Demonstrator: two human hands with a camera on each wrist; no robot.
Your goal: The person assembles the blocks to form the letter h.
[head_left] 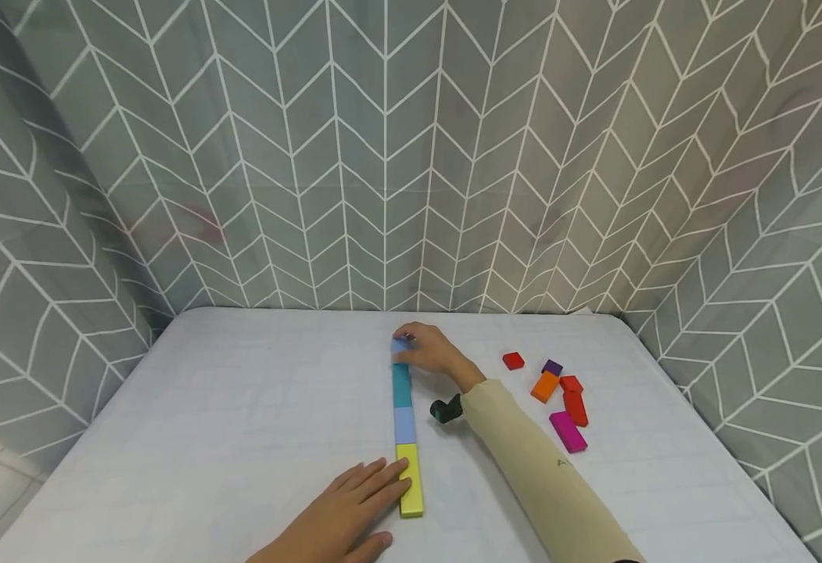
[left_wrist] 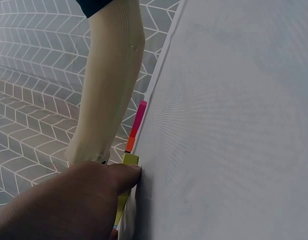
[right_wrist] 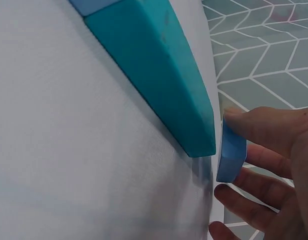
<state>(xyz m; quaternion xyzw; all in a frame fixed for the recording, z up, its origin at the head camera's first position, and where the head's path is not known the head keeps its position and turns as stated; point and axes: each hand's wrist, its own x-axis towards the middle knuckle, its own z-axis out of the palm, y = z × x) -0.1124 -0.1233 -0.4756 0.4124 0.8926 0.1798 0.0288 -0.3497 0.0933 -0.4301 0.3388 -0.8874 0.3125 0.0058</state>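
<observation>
A straight row of blocks runs away from me on the white surface. Nearest is a yellow block (head_left: 413,496), followed by a light blue block (head_left: 404,426) and a teal block (head_left: 401,389). My left hand (head_left: 347,504) lies beside the yellow block, its extended fingertips resting on it and the thumb spread toward me. At the far end of the row, my right hand (head_left: 430,350) pinches another light blue block (right_wrist: 232,155) between thumb and fingers. In the right wrist view this block stands just off the teal block's end, with a narrow gap between them.
Right of the row lie loose blocks: a small red block (head_left: 513,360), a purple block (head_left: 552,367), an orange block (head_left: 545,387), further red pieces (head_left: 576,408) and a magenta block (head_left: 568,432). A small dark object (head_left: 446,410) juts out beside the right sleeve. Patterned curtains (head_left: 382,156) surround the table.
</observation>
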